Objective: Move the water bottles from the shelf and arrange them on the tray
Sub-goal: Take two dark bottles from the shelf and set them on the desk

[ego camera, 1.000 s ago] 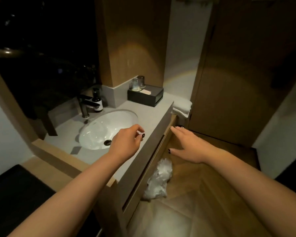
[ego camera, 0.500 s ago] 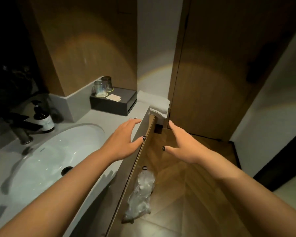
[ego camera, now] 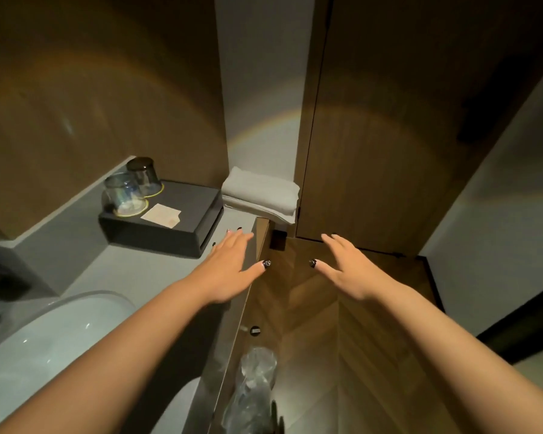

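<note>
Two hands out, fingers spread flat and holding nothing: left hand [ego camera: 232, 267] over the counter [ego camera: 145, 270] edge just in front of the black tray [ego camera: 182, 236], right hand [ego camera: 347, 270] over the wooden floor to the tray's right. No water bottles or shelf in view, so probably searching or approaching; next calls for finding the shelf and gripping a bottle. Counted: two upturned glasses [ego camera: 124, 191] on the tray, one card [ego camera: 161, 215] beside them, one folded towel stack [ego camera: 261, 195] right of the tray, one clear plastic bag [ego camera: 254, 389] below.
</note>
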Available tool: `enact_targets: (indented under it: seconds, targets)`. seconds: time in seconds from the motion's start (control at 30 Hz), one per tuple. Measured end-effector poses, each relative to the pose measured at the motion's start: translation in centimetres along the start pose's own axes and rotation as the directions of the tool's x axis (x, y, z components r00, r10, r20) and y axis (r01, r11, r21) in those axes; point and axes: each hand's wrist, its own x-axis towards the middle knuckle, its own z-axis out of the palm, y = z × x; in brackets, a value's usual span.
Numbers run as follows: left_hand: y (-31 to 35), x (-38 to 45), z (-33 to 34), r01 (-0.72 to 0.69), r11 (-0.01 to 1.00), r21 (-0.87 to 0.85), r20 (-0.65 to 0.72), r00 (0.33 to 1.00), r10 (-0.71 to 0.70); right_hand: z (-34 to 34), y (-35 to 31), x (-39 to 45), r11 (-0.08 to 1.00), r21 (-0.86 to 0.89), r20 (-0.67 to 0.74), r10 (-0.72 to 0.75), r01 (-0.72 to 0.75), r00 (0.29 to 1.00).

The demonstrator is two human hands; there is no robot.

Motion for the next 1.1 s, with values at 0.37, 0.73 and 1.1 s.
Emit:
enact_targets:
  seconds: [0.37,0.73,1.1]
  targets:
    - [0.4,18.3,3.2,0.097,0.988,-0.122,-0.01,0.995,-0.099,-4.0,9.5,17.5,0.995,0.044,0.054,-0.097,0.095,0.994]
    - [1.6,32.6,7.5,0.352,0.88,-0.319,-0.047,0.921,-0.386,-8.0,16.3,34.2,0.974,0.092,0.243,-0.223,0.207,0.944]
    - [-4.0,44.4,9.9,0.493,0.714,-0.497,-0.107,0.782,-0.614,-6.6,15.1,49.1,0.962,0.11,0.363,-0.274,0.251,0.891]
